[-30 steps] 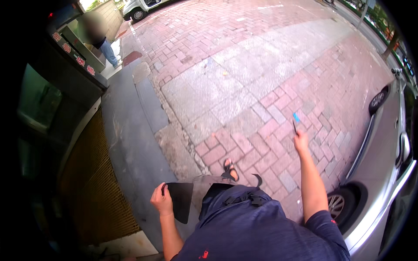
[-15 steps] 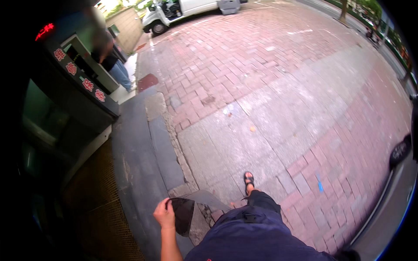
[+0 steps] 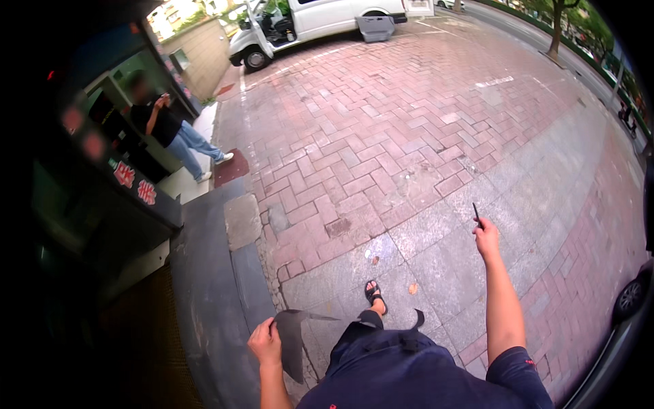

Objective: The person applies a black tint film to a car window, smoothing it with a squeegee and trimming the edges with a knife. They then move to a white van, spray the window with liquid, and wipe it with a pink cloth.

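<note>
My left hand (image 3: 265,342), low in the picture and left of my body, is closed on the edge of a dark, thin, floppy sheet (image 3: 291,346). The sheet hangs over the paving, and a narrow pointed end reaches to the right. What it is made of I cannot tell. My right hand (image 3: 486,237) is stretched out ahead on the right, its fingers closed round a slim black stick-like object (image 3: 476,213) that points up and away. The object's kind is too small to make out. One of my feet, in a black sandal (image 3: 374,296), shows on the grey paving.
A person (image 3: 165,126) stands in a doorway at the left, hands raised. A white van (image 3: 320,27) with an open door is parked at the far end, a grey bin (image 3: 375,28) beside it. At the right edge is a car wheel (image 3: 631,298). A dark step (image 3: 211,286) runs along the left.
My right arm has come into view, holding the slim black object. I have moved forward: the doorway and person appear nearer. The sheet in my left hand has swung and changed shape.
</note>
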Demonstrator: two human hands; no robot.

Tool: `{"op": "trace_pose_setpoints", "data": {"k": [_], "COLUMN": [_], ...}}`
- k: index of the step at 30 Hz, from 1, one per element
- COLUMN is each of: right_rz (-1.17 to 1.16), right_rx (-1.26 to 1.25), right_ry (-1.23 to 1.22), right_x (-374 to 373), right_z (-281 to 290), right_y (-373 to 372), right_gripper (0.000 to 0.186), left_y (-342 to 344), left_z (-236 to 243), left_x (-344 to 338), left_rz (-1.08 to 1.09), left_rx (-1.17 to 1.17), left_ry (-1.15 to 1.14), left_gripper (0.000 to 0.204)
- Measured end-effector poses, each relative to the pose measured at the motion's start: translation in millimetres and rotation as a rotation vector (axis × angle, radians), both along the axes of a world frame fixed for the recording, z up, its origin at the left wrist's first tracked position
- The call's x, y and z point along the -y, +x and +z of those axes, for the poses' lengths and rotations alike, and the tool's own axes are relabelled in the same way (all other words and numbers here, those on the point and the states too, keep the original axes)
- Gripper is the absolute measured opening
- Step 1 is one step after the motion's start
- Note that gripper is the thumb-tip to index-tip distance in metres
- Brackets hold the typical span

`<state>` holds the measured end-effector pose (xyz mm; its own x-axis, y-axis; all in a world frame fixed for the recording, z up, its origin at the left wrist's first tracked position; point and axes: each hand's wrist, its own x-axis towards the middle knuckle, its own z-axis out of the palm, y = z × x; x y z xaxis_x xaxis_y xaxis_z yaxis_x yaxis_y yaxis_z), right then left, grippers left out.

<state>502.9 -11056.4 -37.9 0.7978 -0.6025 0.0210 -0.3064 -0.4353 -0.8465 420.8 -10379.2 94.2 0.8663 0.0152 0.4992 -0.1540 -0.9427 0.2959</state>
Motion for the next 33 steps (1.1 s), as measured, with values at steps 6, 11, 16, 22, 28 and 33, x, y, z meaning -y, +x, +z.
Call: {"op": "trace_pose_setpoints", "data": {"k": [6, 11, 16, 22, 28, 33], "right_rz": [-0.207, 0.816, 0.909, -0.468, -0.273, -0.201], "right_rx": [-0.43, -1.556, -1.583, -0.819, -0.205, -0.017], "right_ry": [-0.089, -0.465, -0.251, 0.09, -0.086, -0.138], "right_x": [12.8, -35.2, -39.4, 171.0, 332.3, 332.9], "right_z": [-128.0, -209.7, -207.7, -177.1, -48.8, -75.7], "right_y": [-23.6, -139.0, -8.2, 441.4, 918.0, 1109.8], "right_gripper": [0.031, 0.033, 0.032, 0.019, 0.037, 0.027], "left_y": [251.8, 446.1, 649.9, 870.2, 1118.2, 1329.1], "left_z": [32.1, 18.5, 5.9, 20.2, 4.0, -7.1], "left_x": [56.2, 92.7, 148.2, 189.7, 225.4, 245.4], "left_rz": [-0.063, -0.002, 0.005, 0.03, 0.01, 0.1], "left_rx": [0.024, -0.109, -0.019, -0.091, -0.021, -0.057], "left_ry": [0.006, -0.093, 0.024, 0.065, 0.195, 0.166], "left_gripper": [0.013, 0.014, 0.014, 0.014, 0.016, 0.016]}}
